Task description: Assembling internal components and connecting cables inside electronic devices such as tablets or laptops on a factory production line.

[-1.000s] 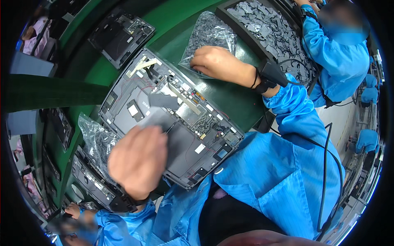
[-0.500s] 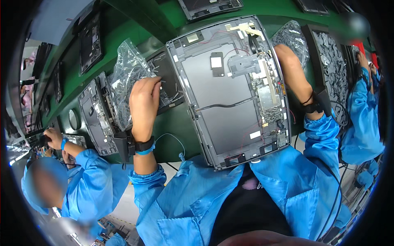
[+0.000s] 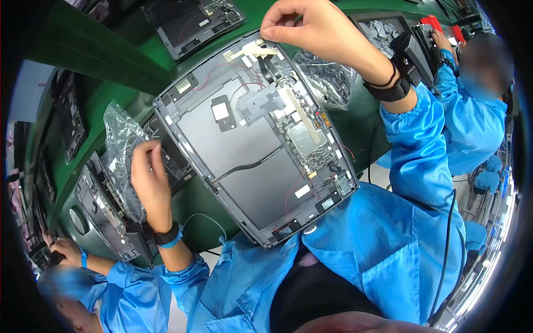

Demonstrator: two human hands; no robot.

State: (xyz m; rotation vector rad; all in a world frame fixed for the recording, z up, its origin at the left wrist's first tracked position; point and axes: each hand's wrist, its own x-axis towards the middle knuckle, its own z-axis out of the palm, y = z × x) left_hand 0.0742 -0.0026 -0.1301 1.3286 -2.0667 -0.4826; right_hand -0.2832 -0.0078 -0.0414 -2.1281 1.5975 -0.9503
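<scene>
An opened tablet-like device lies before me, its inside facing up. It shows a circuit board, a black ribbon cable, thin red wires and cream tape near the far edge. My right hand is over the far right corner, thumb and forefinger pinched at the rim; what they hold, if anything, is too small to name. To the left of the device, my left hand has its fingers bent together beside a clear plastic bag and a dark tray of small grey strips. Its fingertips show nothing I can name.
Another bag of dark parts lies right of the device. More opened devices stand at the left and at the far side. A green post rises at the far left. Co-workers in blue sit on both sides.
My right hand has gone from beside the device's right edge to its far right corner. My left hand has drawn back slightly from the tray of strips. The whole view has turned.
</scene>
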